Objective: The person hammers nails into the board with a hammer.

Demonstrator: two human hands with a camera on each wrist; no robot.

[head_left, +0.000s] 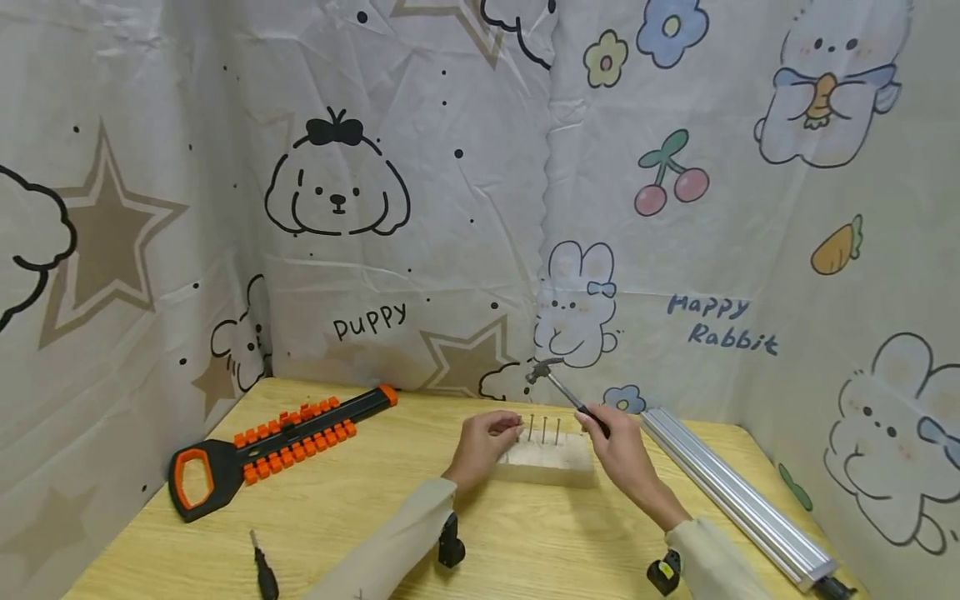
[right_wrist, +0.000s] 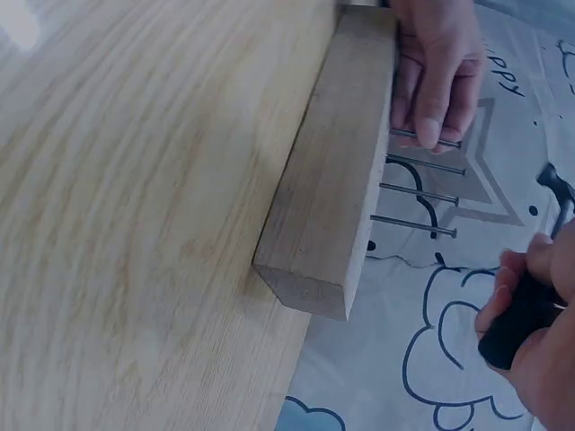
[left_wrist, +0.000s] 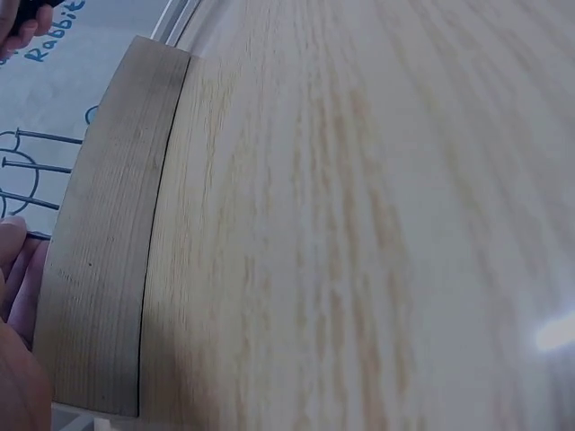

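In the head view a pale wooden block (head_left: 546, 476) lies on the table, with several thin nails (head_left: 558, 431) standing in a row along its top. My left hand (head_left: 480, 447) is at the row's left end. In the right wrist view its thumb and fingers pinch the end nail (right_wrist: 451, 143), which is upright against the block. My right hand (head_left: 624, 457) grips a claw hammer (head_left: 544, 369) by its black handle. The hammer's head is raised above and behind the nails, apart from them.
A black and orange rack with clips (head_left: 300, 440) lies at the left on the wooden table (head_left: 360, 517). Nearer me is a small black screwdriver (head_left: 264, 573). A long silver metal rail (head_left: 738, 496) runs along the right side. Printed cloth (head_left: 465, 250) hangs around the table.
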